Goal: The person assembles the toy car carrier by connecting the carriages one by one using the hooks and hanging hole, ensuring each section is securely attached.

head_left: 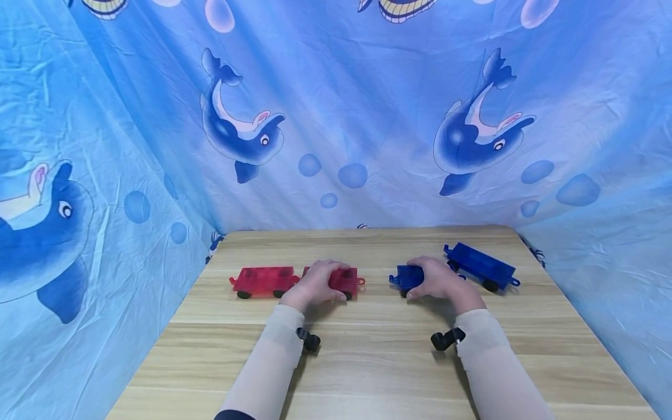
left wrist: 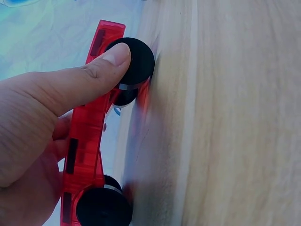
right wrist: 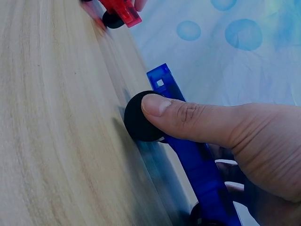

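Note:
My left hand (head_left: 315, 284) grips a translucent red toy wagon (head_left: 349, 281) from above, its thumb on a black wheel (left wrist: 141, 59) in the left wrist view. Behind that wagon, a second red wagon (head_left: 262, 280) stands end to end with it on the left. With my right hand (head_left: 438, 281) I hold a blue toy wagon (head_left: 405, 274); the thumb presses a black wheel (right wrist: 136, 122) in the right wrist view. Past my right hand another blue wagon (head_left: 482, 263) stands at a slant. A gap separates the red hook end from the blue one.
The wagons stand toward the far side of a wood-grain table (head_left: 383, 373). A blue curtain (head_left: 357, 116) printed with dolphins hangs behind the table and along both sides. Small black wrist cameras (head_left: 310, 339) sit on both sleeves.

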`<control>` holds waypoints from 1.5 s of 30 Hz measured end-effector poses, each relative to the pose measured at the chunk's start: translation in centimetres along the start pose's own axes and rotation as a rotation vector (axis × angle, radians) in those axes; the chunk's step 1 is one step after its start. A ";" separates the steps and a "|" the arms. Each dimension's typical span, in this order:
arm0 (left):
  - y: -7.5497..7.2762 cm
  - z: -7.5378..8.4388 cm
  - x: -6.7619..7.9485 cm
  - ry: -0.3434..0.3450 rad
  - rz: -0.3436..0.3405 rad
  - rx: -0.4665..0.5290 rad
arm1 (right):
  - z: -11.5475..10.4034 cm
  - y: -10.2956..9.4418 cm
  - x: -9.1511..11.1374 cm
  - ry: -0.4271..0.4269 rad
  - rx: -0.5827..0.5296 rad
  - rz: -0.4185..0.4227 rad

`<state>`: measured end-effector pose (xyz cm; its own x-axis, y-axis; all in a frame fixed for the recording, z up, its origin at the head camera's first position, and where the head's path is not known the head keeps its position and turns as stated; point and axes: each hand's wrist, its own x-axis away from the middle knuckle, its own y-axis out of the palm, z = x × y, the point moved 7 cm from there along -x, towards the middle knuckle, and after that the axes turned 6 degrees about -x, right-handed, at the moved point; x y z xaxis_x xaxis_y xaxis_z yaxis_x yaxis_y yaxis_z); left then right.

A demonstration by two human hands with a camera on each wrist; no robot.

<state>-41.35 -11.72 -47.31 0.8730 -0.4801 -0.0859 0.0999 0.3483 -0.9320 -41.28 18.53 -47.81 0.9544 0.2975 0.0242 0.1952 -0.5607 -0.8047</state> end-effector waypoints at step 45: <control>-0.6 -0.7 0.0 -0.020 0.020 0.141 | -2.4 2.6 -1.1 -0.066 0.049 0.041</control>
<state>-41.70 -12.50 -46.98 0.8846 -0.4565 -0.0958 0.1473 0.4682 -0.8712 -41.25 14.91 -48.56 0.9440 0.3265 -0.0470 0.1437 -0.5353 -0.8323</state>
